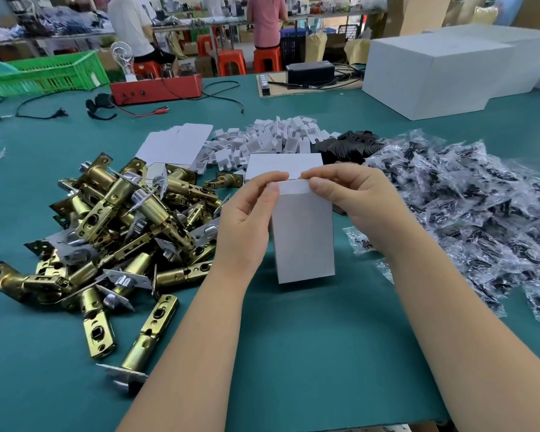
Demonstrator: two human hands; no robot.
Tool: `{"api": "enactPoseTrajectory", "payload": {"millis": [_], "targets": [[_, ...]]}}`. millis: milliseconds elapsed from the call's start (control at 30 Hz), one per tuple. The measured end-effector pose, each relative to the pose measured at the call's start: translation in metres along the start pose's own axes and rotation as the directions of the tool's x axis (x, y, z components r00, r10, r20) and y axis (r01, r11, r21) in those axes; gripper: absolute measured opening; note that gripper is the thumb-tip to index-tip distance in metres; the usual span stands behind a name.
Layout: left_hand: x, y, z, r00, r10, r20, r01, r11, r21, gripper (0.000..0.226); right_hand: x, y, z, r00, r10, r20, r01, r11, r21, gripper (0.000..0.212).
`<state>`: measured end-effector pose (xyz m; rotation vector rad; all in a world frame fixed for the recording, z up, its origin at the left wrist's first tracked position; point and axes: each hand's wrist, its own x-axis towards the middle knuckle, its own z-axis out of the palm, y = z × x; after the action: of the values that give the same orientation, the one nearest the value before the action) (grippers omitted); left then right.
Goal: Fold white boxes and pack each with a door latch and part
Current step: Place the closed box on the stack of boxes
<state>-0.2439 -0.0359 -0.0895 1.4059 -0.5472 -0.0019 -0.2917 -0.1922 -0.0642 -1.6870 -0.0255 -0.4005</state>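
Observation:
A small white box (304, 238) stands upright on the green table (293, 353) in front of me. My left hand (247, 219) pinches its top flap at the left corner. My right hand (353, 198) pinches the same flap at the right corner. A heap of brass door latches (116, 232) lies to the left. Clear bags of dark parts (480, 213) are piled to the right. Behind the box lie flat white box blanks (178, 145), a pile of small white folded inserts (272, 141) and black plates (346, 148).
A large white carton (434, 73) stands at the back right. A red device (156, 88) with cables, a green crate (44, 73) and a black unit (309, 73) sit along the far edge. Two people work at benches beyond orange stools.

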Motion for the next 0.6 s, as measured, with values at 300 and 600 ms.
{"api": "enactPoseTrajectory", "payload": {"millis": [300, 600], "targets": [[0.0, 0.001, -0.004, 0.995, 0.095, -0.04, -0.09, 0.99, 0.112, 0.02, 0.0, -0.001, 0.002, 1.0, -0.018, -0.005, 0.018, 0.996, -0.093, 0.02], [0.0, 0.005, 0.001, 0.985, 0.157, -0.075, -0.142, 0.974, 0.174, 0.014, -0.003, -0.004, 0.011, 0.997, -0.071, -0.033, 0.064, 0.984, -0.169, 0.023]]}}
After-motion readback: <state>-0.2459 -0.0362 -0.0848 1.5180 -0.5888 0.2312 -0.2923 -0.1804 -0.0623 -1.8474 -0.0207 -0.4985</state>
